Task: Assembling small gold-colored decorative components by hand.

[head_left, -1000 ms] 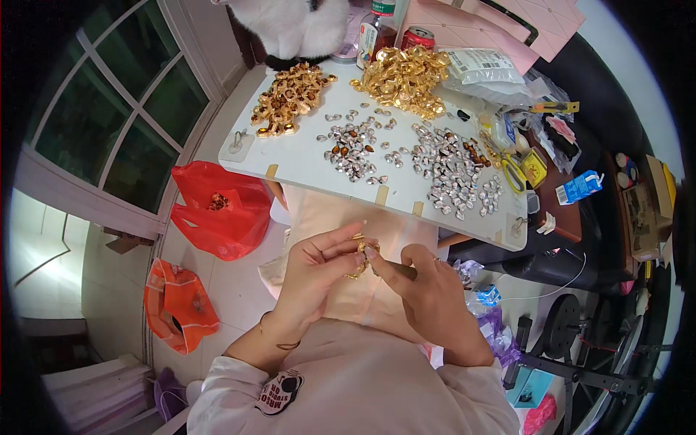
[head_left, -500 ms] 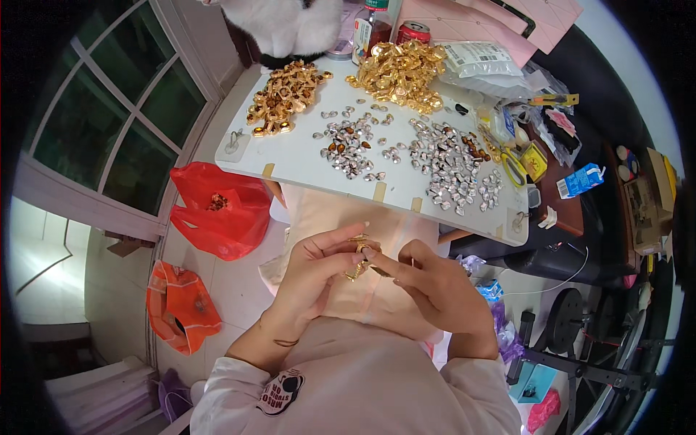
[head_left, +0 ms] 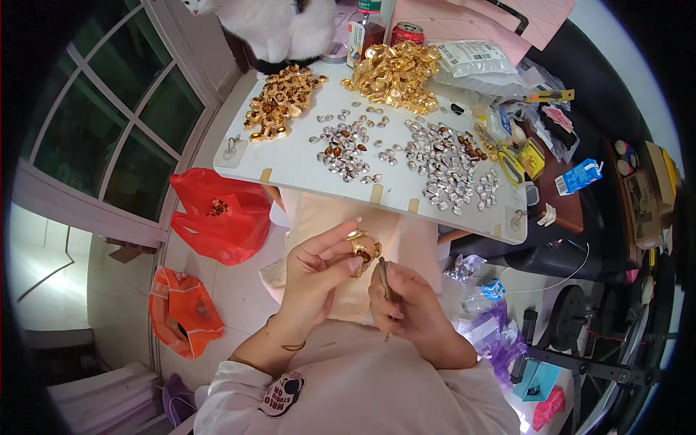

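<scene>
My left hand [head_left: 313, 272] is raised over my lap, its fingers and thumb closed on a gold jewellery piece [head_left: 365, 250] with dark brown stones in it. Close beside it, my right hand [head_left: 417, 308] grips a slim, dull metal tool [head_left: 385, 279], whose tip points up near the jewellery without clearly touching it. The exact kind of tool is too small to tell. On the white table [head_left: 290, 163] lie a heap of gold pieces with brown stones [head_left: 281, 100], a larger gold heap [head_left: 397, 76], and scattered silver-backed stones [head_left: 441, 163], a few turned brown side up.
A white cat [head_left: 279, 32] sits at the table's far left. A bottle [head_left: 366, 36], a red can [head_left: 407, 33], plastic packages [head_left: 478, 61] and yellow-handled scissors [head_left: 511, 167] line the far and right sides. Red [head_left: 243, 235] and orange [head_left: 174, 290] bags stand on the floor at left.
My right hand has drawn back from the jewellery, down toward me, and turned, so the tool in it now shows upright. My left hand keeps the piece, tilted to show its stones.
</scene>
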Available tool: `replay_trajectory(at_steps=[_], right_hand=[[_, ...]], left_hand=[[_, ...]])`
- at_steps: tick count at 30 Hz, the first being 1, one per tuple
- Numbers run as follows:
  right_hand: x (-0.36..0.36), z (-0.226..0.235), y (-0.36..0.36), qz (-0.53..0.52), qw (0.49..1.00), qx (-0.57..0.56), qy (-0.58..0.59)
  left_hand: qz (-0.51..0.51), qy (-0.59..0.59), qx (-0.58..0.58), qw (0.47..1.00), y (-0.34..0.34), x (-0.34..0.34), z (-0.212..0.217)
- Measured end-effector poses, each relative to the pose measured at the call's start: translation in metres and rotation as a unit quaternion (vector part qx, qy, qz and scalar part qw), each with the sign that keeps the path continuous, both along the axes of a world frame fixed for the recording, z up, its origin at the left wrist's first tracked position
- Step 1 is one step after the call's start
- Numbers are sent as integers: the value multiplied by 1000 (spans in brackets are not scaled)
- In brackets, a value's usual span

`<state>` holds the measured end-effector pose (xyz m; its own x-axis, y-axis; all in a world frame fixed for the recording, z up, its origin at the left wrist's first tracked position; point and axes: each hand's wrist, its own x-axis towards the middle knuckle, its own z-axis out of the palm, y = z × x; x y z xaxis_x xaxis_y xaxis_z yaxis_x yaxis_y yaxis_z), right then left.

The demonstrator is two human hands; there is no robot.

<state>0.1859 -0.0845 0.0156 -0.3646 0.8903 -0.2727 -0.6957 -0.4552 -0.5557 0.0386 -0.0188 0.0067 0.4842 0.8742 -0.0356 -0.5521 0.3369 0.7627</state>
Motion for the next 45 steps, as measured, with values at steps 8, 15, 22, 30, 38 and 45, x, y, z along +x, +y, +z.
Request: replay_trajectory(at_steps=[8, 15, 22, 30, 38, 45], right_hand=[[-2, -4, 0, 42, 993, -7, 106], [-5, -9, -12, -140, 903, 205, -350], [-2, -1, -16, -151, 887, 204, -386], [6, 15, -13, -90, 906, 161, -381], [9, 12, -10, -77, 908, 160, -380], [10, 20, -12, -156, 622, 361, -677]], left_hand=[[20, 12, 126, 992, -4, 2, -5], [31, 46, 195, 979, -9, 0, -4], [44, 70, 205, 975, -12, 0, 3], [94, 195, 369, 904, -11, -3, 6], [102, 201, 392, 892, -10, -2, 8], [141, 269, 431, 850, -12, -1, 18]])
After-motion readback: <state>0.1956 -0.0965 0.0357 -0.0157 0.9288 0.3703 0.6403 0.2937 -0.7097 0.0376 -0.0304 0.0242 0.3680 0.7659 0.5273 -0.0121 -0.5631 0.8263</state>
